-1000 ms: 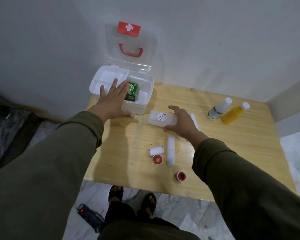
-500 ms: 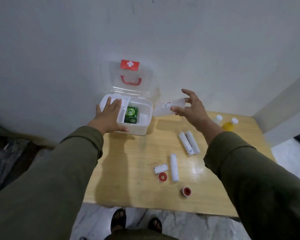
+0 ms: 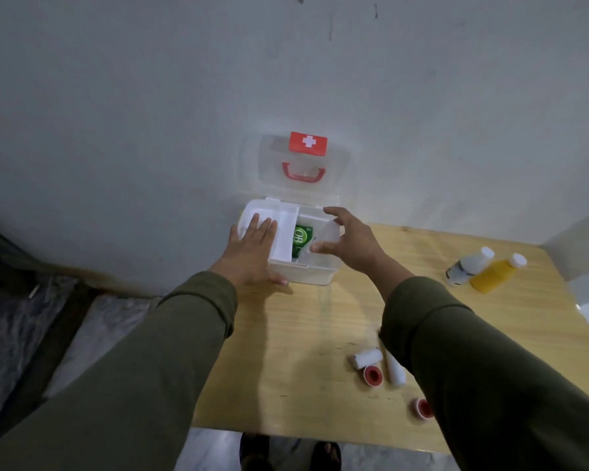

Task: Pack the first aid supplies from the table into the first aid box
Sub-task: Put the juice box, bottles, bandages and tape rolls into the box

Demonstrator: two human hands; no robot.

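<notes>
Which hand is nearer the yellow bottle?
Right. The right hand is over the first aid box, on the side facing the yellow bottle; the left hand rests on the box's far, left end.

Pale wooden table (image 3: pixel 456 311) against a grey plastered wall (image 3: pixel 150 113); marbled floor (image 3: pixel 92 331) beside dark rumpled sheeting (image 3: pixel 11 321).

Plain home rm: bare wall (image 3: pixel 150 96), marble floor (image 3: pixel 92 321), wood table (image 3: pixel 303 334).
</notes>
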